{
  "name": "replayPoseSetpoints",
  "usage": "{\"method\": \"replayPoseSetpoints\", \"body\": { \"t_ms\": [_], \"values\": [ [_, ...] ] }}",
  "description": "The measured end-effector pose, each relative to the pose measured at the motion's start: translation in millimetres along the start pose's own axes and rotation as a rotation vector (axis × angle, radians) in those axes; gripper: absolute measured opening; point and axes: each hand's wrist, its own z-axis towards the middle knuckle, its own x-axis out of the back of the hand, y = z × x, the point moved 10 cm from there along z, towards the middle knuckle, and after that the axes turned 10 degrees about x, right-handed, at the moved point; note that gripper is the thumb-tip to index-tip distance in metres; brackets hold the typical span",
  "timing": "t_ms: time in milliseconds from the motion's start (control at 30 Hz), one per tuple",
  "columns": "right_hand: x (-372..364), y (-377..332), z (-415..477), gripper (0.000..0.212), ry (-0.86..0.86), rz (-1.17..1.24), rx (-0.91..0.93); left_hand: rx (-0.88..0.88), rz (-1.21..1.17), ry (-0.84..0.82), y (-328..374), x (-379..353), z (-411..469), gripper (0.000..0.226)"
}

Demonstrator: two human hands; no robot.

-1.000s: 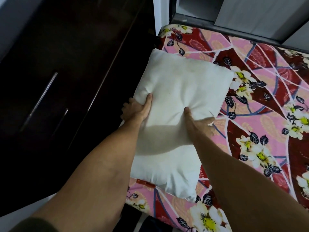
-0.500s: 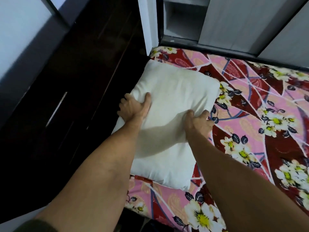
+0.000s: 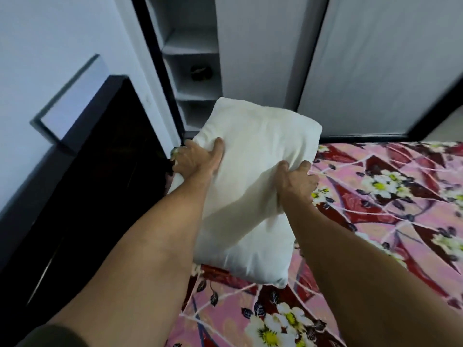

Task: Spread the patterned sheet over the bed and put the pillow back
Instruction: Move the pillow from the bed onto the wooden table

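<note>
A plain white pillow (image 3: 253,156) sits at the bed's far left corner, its far end tilted up against the wall units. My left hand (image 3: 198,159) grips its left edge, thumb on top. My right hand (image 3: 295,182) pinches a fold of its right side. The patterned sheet (image 3: 390,196), pink and dark red with white flowers, covers the bed under and to the right of the pillow.
A dark wooden headboard or cabinet (image 3: 95,184) runs along the bed's left side. Behind the bed stand white wardrobe doors (image 3: 375,61) and an open shelf niche (image 3: 193,71) holding a small dark object.
Both hands have pushed the pillow toward the far corner and raised its far end. The view has tipped up, showing more of the wardrobe and shelves.
</note>
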Motion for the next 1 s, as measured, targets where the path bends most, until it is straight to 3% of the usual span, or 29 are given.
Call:
{"method": "replayPoseSetpoints", "body": {
  "t_ms": [200, 433, 733, 1000],
  "values": [
    [162.2, 18.9, 19.4, 0.063, 0.193, 0.060, -0.043, -0.187, -0.057, -0.065, 122.4, 14.6, -113.7, 0.093],
    [363.0, 90.7, 18.7, 0.064, 0.433, 0.108, -0.144, -0.381, -0.114, -0.194, 241.7, -0.4, -288.5, 0.093],
    [570.2, 216.1, -20.9, 0.065, 0.710, 0.163, -0.299, -0.610, -0.080, -0.385, 331.4, -40.2, -523.2, 0.098],
    [689.7, 313.9, -92.1, 0.059, 0.924, 0.166, -0.450, -0.812, -0.015, -0.528, 362.7, -72.6, -702.3, 0.098]
  ]
}}
